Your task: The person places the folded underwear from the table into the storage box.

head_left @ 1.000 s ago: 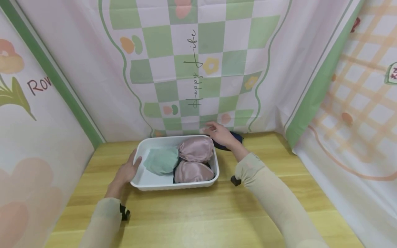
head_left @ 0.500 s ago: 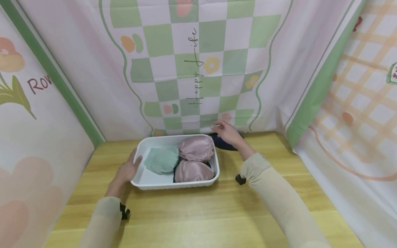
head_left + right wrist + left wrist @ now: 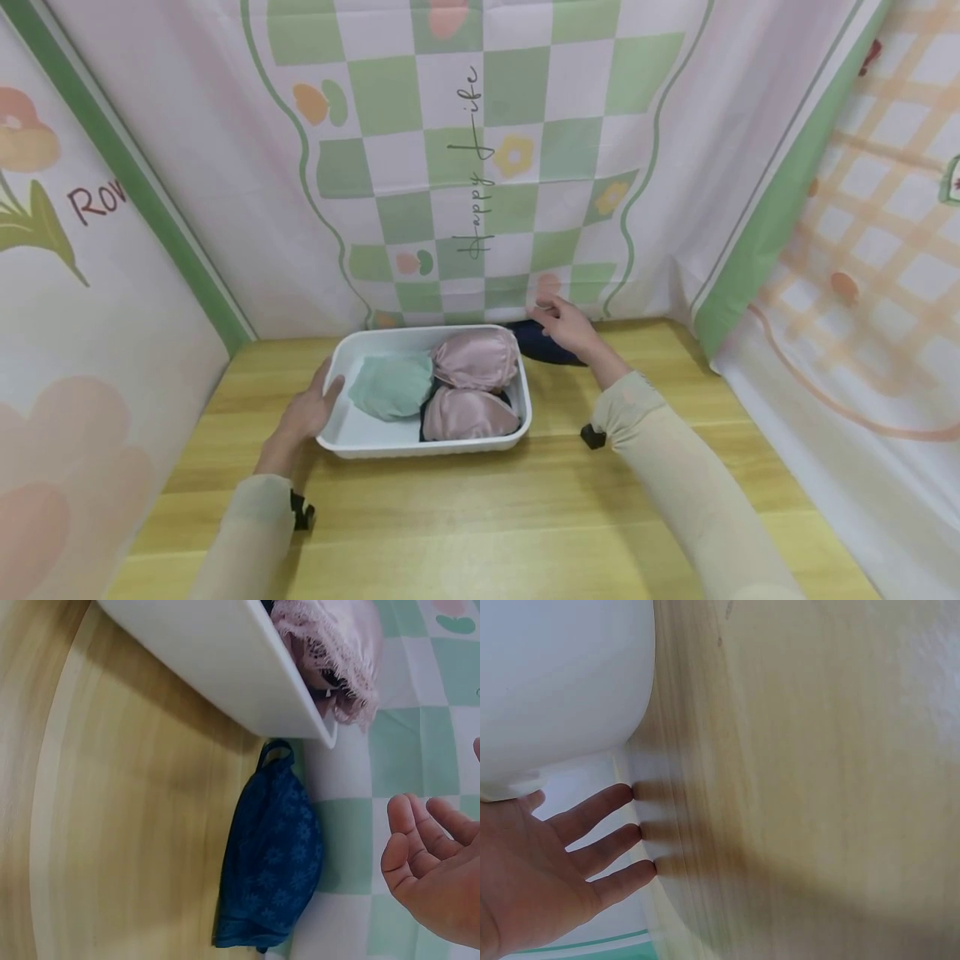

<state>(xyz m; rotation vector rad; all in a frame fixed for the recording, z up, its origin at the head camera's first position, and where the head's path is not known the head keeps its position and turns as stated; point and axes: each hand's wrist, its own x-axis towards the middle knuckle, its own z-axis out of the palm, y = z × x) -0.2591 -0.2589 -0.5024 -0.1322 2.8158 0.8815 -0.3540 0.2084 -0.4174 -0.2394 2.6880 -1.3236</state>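
Note:
A white plastic tray (image 3: 375, 448) holds folded bras: a mint green one (image 3: 392, 386) at left and two dusty pink satin cups (image 3: 476, 360) at right, with lace trim in the right wrist view. My left hand (image 3: 306, 414) rests at the tray's left end, thumb over the rim; its other fingers (image 3: 604, 847) reach down straight outside it. Beyond the right back corner lies a navy bra (image 3: 274, 851), flower-patterned, with a strap loop toward the tray. Over it in the head view is my right hand (image 3: 568, 325), fingers loosely bent, holding nothing.
The tray stands on a wood-grain table (image 3: 480, 525). A green-and-white checked curtain (image 3: 480, 167) hangs at the table's back edge, and printed curtains close off both sides.
My right hand has moved a little to the right, away from the tray, uncovering more of the navy bra. My left hand and the tray have stayed put.

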